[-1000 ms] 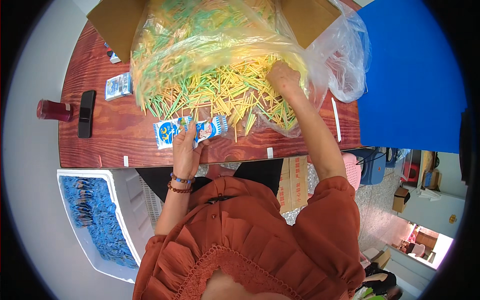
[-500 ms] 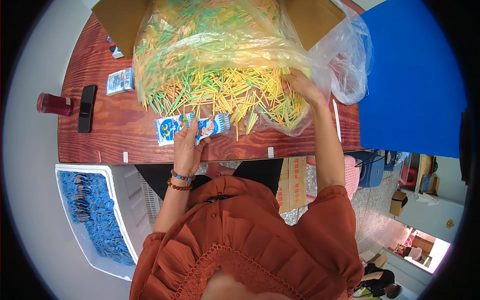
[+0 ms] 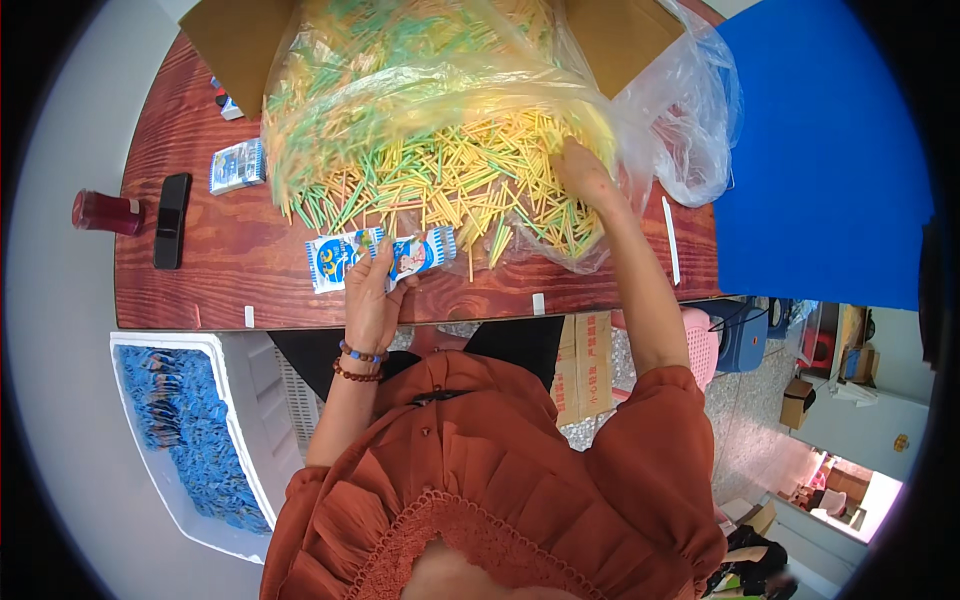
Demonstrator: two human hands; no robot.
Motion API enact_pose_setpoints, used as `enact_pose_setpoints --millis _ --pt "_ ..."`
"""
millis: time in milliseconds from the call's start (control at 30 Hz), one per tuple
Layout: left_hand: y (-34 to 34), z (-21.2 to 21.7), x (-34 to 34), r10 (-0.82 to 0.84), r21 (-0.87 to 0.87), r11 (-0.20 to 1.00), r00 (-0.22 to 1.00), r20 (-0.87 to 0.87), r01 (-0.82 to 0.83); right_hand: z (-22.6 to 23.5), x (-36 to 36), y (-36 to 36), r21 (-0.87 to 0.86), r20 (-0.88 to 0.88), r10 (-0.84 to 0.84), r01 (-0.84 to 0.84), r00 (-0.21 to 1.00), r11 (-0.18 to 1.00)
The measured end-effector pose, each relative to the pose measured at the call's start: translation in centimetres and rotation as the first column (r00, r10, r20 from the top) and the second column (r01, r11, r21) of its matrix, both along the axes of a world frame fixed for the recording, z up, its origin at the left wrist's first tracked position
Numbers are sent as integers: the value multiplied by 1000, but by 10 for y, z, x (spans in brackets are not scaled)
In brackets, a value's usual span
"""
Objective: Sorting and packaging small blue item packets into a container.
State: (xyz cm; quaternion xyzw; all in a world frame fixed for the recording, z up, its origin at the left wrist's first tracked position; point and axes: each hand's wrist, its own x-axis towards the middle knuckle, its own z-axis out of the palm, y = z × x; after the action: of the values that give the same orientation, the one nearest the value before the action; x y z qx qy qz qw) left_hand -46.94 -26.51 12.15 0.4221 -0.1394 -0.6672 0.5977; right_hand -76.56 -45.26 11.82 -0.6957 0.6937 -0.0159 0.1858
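My left hand (image 3: 372, 290), with two beaded bracelets at its wrist, is closed on small blue-and-white printed packets. One packet (image 3: 328, 262) sticks out to its left and another packet (image 3: 428, 251) to its right. My right hand (image 3: 582, 175) reaches into the right side of a big heap of thin yellow, green and orange sticks (image 3: 450, 165). Its fingertips are hidden among the sticks, close to the plastic edge. The sticks spill from a clear plastic bag (image 3: 430, 90) onto the wooden table (image 3: 230, 280).
A phone (image 3: 172, 220), a dark red jar (image 3: 106, 212) and a blue-and-white pack (image 3: 237, 166) lie at the left. A white foam box (image 3: 218, 400) of blue packets stands lower left. Cardboard flaps (image 3: 632, 40) flank the bag. A white strip (image 3: 670, 240) lies right.
My right hand has shifted slightly left and down over the sticks, its fingers now deeper in them. My left hand stays almost still with the packets.
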Motion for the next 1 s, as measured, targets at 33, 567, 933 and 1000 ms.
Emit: enact_pose_setpoints --millis 33,567,933,1000 --pt "1 0 0 6 19 1000 1000 3 -6 -1 -10 0 -27 96 45 -43 994 999" --pt "2 -3 -3 8 50 999 999 -31 -6 11 -10 25 350 911 -358 77 203 934" --pt "2 -5 -3 2 40 999 1000 -13 -2 5 13 35 16 957 -72 196 282 980" --pt "2 -7 -3 -9 36 999 1000 -18 10 3 18 40 -65 850 -42 184 526 981"
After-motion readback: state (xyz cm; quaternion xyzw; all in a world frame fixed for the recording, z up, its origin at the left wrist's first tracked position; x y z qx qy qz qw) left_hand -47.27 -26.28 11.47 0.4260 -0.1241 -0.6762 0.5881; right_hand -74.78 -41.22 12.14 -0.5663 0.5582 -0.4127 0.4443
